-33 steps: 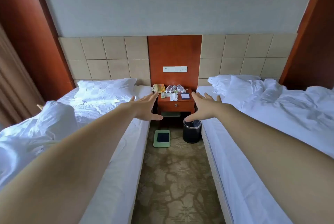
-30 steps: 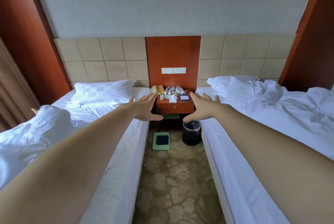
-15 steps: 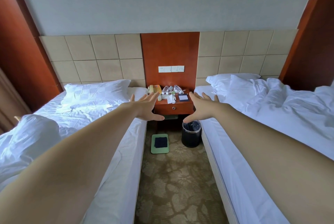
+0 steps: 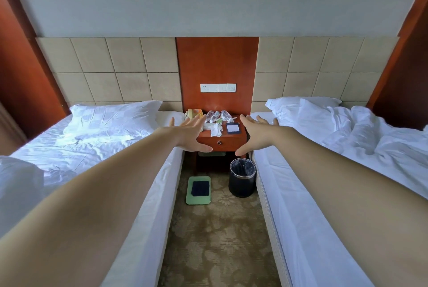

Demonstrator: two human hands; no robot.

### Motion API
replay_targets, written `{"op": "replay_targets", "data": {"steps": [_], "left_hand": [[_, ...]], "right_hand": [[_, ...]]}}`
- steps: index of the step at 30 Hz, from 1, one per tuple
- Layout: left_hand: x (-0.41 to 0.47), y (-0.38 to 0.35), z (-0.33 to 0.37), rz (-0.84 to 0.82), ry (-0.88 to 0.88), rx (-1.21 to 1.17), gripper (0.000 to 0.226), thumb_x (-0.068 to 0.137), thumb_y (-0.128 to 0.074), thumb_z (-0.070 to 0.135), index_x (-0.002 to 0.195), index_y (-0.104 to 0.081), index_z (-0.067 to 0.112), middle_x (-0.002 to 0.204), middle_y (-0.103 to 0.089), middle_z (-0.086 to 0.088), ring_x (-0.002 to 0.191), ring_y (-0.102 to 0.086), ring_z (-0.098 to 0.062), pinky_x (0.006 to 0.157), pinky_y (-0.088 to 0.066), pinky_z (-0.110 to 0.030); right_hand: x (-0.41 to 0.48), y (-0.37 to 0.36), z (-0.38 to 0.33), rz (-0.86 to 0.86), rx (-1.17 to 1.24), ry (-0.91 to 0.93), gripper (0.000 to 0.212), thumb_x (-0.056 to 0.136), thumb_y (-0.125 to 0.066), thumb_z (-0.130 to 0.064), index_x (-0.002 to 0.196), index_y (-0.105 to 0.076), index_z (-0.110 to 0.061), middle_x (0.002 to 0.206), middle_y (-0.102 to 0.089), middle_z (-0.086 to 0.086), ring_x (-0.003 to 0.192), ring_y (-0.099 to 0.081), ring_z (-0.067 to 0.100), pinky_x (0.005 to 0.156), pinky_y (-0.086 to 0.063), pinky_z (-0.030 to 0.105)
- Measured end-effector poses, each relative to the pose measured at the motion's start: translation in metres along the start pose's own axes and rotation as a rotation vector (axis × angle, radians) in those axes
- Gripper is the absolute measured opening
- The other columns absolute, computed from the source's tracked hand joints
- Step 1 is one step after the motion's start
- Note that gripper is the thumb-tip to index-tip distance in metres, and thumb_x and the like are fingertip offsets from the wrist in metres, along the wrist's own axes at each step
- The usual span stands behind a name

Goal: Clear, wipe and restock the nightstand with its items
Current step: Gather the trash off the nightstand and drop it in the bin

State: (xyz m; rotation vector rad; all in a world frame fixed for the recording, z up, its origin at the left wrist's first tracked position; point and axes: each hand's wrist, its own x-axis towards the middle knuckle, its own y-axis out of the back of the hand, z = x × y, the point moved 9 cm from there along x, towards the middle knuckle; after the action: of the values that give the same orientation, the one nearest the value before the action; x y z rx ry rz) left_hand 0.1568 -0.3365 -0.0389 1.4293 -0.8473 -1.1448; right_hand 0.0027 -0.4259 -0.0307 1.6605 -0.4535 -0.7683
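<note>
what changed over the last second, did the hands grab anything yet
Nothing grabbed. The view has closed in on the nightstand, which looks larger. Left hand and right hand stay open, stretched forward, empty. Telephone, bottles, tissues, notepad and bin are unmoved.

Red-brown nightstand [image 4: 221, 140], drawer shut, top cluttered with bottles [image 4: 216, 115], tissues [image 4: 215, 129], notepad [image 4: 232, 128].
</note>
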Motion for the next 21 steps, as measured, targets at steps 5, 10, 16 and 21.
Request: {"op": "replay_targets", "data": {"steps": [5,10,16,21], "left_hand": [[0.050,0.008,0.007,0.003,0.018,-0.024,0.106,0.085,-0.051,0.071,0.151,0.021,0.031,0.163,0.014,0.001,0.151,0.009,-0.023,0.115,0.010,-0.063],[0.099,0.012,0.009,-0.002,0.029,-0.037,0.106,0.085,-0.052,0.068,0.152,0.019,0.027,0.163,0.014,0.001,0.151,0.007,-0.024,0.115,0.008,-0.062],[0.143,0.012,0.007,-0.015,0.050,-0.051,0.107,0.086,-0.054,0.067,0.152,0.020,0.028,0.163,0.015,0.001,0.151,0.008,-0.023,0.116,0.009,-0.060],[0.176,0.005,0.001,-0.042,0.050,-0.043,0.108,0.085,-0.055,0.067,0.150,0.023,0.031,0.163,0.015,0.000,0.150,0.009,-0.025,0.115,0.011,-0.062]], "right_hand": [[0.051,0.008,0.022,-0.018,-0.016,0.036,0.121,0.077,-0.069,-0.064,0.154,0.016,-0.024,0.163,0.015,-0.003,0.150,0.014,0.024,0.116,0.006,0.061],[0.094,0.008,0.049,-0.058,-0.015,0.067,0.122,0.077,-0.073,-0.058,0.154,0.016,-0.023,0.163,0.014,0.000,0.150,0.013,0.025,0.119,0.001,0.057],[0.138,0.009,0.075,-0.100,-0.025,0.078,0.123,0.078,-0.075,-0.053,0.153,0.018,-0.021,0.163,0.013,0.002,0.150,0.010,0.027,0.119,-0.003,0.056],[0.173,0.006,0.080,-0.113,-0.029,0.093,0.124,0.077,-0.075,-0.054,0.153,0.018,-0.023,0.164,0.010,0.003,0.150,0.008,0.027,0.119,-0.003,0.057]]}}
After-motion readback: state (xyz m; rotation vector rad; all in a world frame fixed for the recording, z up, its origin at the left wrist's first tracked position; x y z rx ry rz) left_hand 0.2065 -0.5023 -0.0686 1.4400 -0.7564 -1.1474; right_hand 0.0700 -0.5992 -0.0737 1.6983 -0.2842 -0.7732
